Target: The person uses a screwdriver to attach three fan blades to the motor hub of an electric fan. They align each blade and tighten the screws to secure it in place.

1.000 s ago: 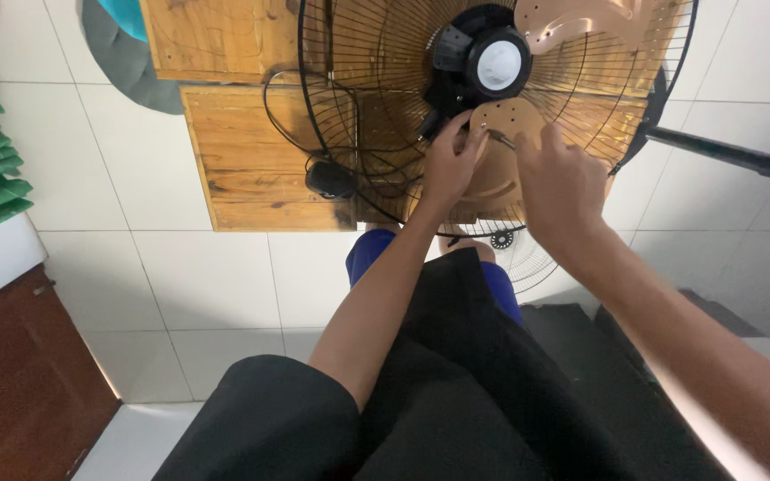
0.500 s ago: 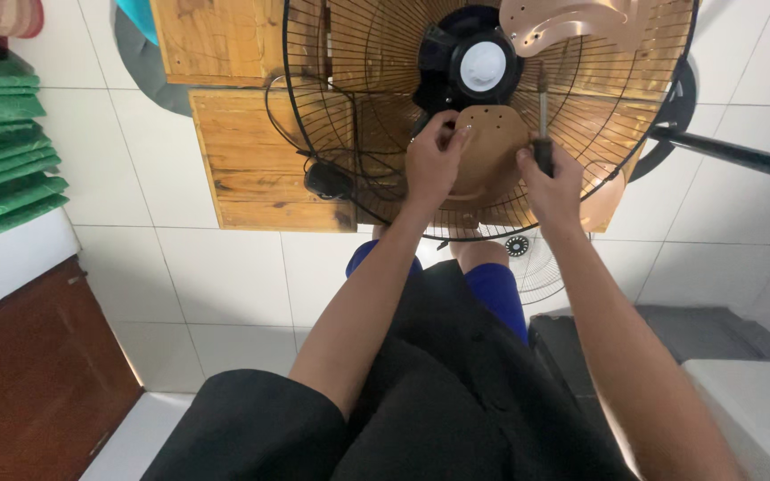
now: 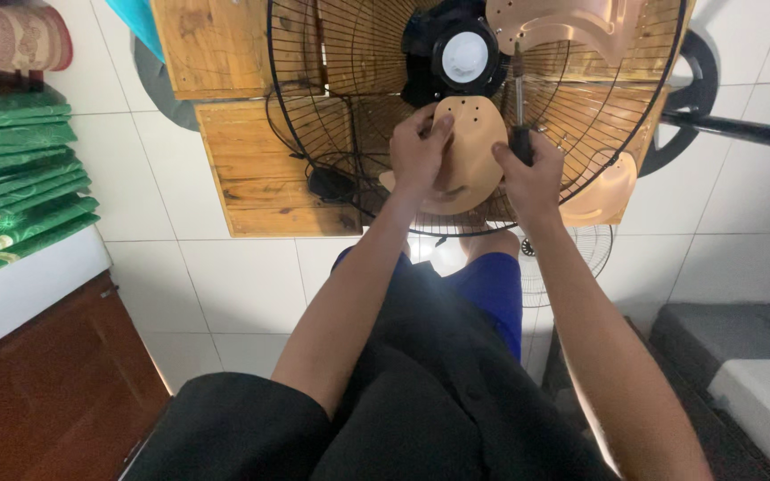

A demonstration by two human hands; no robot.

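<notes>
A round wire fan guard lies over wooden pallets on the tiled floor, with the black hub near its centre and a stack of green mats well off to its left. Inside the guard, a copper blade sits just below the hub, and the left hand pinches its upper edge with closed fingers. The right hand, beside that blade, is wrapped tight around a screwdriver whose shaft points up toward the hub.
</notes>
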